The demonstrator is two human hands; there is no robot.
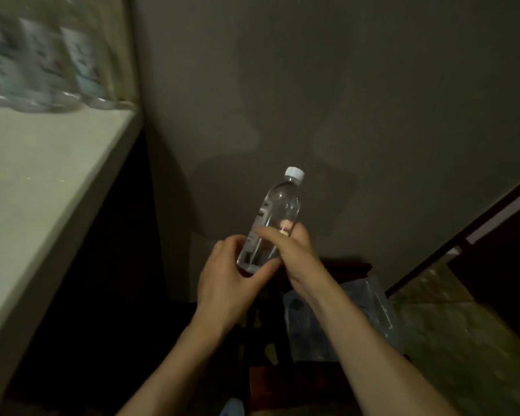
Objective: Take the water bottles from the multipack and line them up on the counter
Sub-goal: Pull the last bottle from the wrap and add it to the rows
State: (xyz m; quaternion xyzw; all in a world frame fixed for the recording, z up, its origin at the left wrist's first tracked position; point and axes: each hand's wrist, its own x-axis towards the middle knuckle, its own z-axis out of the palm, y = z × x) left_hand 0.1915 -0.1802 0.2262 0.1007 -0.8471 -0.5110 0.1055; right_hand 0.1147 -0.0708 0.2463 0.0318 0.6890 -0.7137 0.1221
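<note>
A clear water bottle [278,210] with a white cap is held tilted in mid-air at the centre of the head view. My right hand [294,250] grips its lower body. My left hand [228,271] cups the bottle's base from below and the left, touching it. Below my right forearm lies the crumpled clear plastic multipack wrap [370,298] on a dark stool. Several blurred bottles [81,61] with pale labels stand in a row at the back of the pale counter [42,190] on the left.
A plain grey wall fills the background. The counter's right edge runs diagonally from upper middle to lower left, with dark space under it. A dark wooden stool [345,265] stands below the hands. A dark frame edge [463,232] and patterned floor are at the right.
</note>
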